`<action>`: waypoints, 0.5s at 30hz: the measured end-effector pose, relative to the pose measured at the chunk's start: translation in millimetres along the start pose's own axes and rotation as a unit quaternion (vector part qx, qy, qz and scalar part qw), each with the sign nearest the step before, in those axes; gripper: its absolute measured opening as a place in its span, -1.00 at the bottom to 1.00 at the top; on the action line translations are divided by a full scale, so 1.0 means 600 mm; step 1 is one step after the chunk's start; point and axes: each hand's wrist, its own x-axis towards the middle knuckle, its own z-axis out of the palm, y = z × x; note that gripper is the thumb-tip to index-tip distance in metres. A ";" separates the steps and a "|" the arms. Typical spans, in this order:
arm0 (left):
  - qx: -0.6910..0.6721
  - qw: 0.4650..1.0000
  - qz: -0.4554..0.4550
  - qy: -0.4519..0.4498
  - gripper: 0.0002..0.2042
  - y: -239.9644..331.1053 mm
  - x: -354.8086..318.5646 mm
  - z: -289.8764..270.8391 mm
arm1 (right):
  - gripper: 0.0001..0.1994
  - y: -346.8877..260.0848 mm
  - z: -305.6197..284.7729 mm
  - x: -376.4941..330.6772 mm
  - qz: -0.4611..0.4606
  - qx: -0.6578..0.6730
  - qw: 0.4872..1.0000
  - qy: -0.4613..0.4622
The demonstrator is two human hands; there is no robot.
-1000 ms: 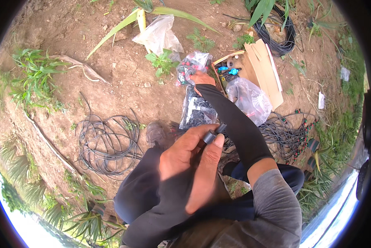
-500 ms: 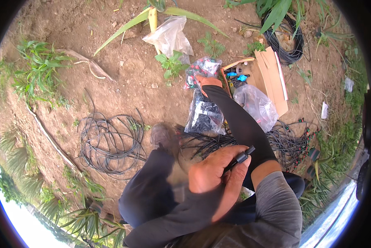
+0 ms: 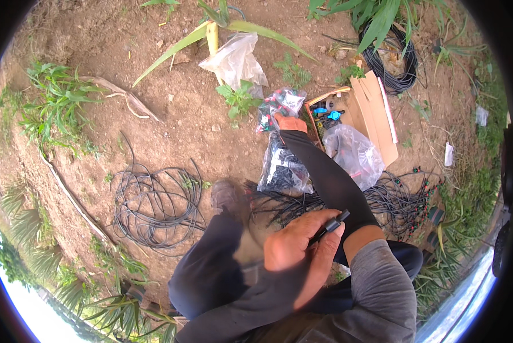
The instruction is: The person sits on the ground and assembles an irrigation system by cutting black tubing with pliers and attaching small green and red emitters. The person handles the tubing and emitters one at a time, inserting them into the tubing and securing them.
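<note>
My left hand (image 3: 293, 243) is closed in front of my lap, thumb and fingers pinching a short black plastic fitting (image 3: 337, 220) with a wider collar and a thin end. Beyond it, my right arm stretches forward, and my right hand (image 3: 292, 123) is at a clear plastic bag (image 3: 289, 100) of small red, green and black parts. Its fingertips are hidden against the bag, so I cannot make out whether they grip anything. Just nearer lies a second clear bag (image 3: 282, 166) full of black pieces.
An open cardboard box (image 3: 376, 114) with blue and black valves stands right of my right hand, an emptier clear bag (image 3: 353, 154) against it. Bundled thin black tubes (image 3: 399, 200) lie below. Loose black tubing (image 3: 156, 206) is coiled at left, another coil (image 3: 396, 63) far right.
My right hand has drawn back slightly toward me, and its fingers now sit lower at the bag of coloured parts. My left hand keeps the black fitting pinched.
</note>
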 end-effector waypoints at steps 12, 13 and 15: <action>-0.006 1.000 0.011 0.006 -0.80 -0.001 -0.001 -0.003 | -0.95 0.020 0.007 -0.018 -0.046 0.024 0.989 0.140; -0.008 1.000 -0.002 0.004 -0.80 0.000 -0.002 -0.004 | -0.95 0.020 -0.001 -0.021 -0.033 0.050 0.989 0.132; -0.015 1.000 -0.014 -0.005 -0.80 0.002 -0.002 -0.003 | -0.92 0.014 -0.032 -0.035 -0.002 0.100 0.988 0.114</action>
